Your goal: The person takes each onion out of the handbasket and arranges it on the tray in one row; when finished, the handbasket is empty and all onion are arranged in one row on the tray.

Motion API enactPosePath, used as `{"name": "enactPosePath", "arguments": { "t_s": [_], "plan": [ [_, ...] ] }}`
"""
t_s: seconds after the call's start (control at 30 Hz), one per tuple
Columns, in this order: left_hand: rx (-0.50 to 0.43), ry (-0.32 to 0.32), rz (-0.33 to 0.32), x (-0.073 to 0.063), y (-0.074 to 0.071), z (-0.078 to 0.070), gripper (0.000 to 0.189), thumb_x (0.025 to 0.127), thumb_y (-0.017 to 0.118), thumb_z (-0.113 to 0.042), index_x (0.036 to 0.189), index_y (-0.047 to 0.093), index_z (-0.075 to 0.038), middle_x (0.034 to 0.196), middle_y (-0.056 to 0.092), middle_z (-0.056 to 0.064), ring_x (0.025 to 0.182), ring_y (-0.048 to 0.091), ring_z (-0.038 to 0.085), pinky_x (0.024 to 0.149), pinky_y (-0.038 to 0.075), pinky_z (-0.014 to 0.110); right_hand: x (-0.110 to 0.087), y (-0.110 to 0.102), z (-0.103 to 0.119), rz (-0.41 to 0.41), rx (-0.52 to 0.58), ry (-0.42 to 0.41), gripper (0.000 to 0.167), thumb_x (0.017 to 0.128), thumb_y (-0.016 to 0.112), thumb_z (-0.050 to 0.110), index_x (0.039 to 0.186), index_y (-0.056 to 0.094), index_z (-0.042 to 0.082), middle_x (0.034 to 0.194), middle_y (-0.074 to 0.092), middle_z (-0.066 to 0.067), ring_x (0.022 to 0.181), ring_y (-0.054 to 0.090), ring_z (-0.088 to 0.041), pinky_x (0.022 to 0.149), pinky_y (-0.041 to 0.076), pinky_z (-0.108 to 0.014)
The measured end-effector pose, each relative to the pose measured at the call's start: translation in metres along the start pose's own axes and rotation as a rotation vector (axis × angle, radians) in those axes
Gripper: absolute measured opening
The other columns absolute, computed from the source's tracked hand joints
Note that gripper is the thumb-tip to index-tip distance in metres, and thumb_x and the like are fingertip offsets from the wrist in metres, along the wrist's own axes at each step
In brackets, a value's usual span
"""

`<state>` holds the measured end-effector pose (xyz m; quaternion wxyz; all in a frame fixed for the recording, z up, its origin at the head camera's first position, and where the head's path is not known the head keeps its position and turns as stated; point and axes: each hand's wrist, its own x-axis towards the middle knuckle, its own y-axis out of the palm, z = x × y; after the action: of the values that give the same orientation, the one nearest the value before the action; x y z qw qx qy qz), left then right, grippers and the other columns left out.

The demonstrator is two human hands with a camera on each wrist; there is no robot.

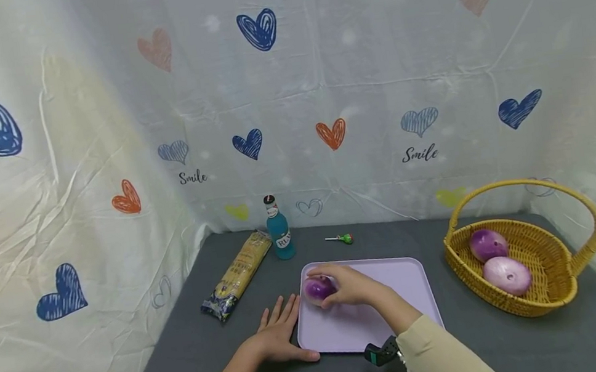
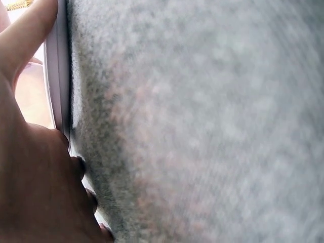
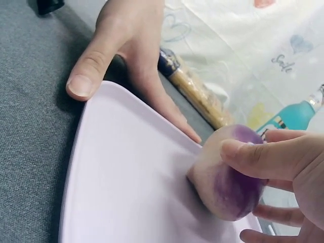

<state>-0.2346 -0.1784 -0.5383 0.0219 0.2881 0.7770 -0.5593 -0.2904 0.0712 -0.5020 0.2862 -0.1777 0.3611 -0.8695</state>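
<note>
My right hand holds a purple-and-white turnip between thumb and fingers, at the left side of a lilac tray. In the right wrist view the turnip's pale root tip points toward the tray surface. My left hand lies with fingers spread against the tray's left front corner, its thumb along the front rim. The left wrist view shows that hand beside the tray's edge, with grey tabletop filling most of the picture.
A yellow wicker basket with a tall handle stands at the right, holding a purple turnip and a paler one. Behind the left hand lie a pack of noodles, a blue bottle and a lollipop.
</note>
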Motion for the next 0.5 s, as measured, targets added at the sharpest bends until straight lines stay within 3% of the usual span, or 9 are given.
{"name": "enactPosePath", "arguments": {
  "t_s": [0.5],
  "plan": [
    [-0.007,-0.008,0.006,-0.001,-0.001,-0.001,0.133,0.069,0.066,-0.085,0.164,0.003,-0.017,0.172,0.001,0.007,0.157,-0.007,0.036,0.121,-0.002,0.066,-0.013,-0.032,0.007,-0.037,-0.002,-0.002,0.062,0.085,0.083,0.021,0.142,0.059,0.013,0.148,0.054,-0.013,0.14,0.047,-0.035,0.109,0.042,-0.059]
  ]
}}
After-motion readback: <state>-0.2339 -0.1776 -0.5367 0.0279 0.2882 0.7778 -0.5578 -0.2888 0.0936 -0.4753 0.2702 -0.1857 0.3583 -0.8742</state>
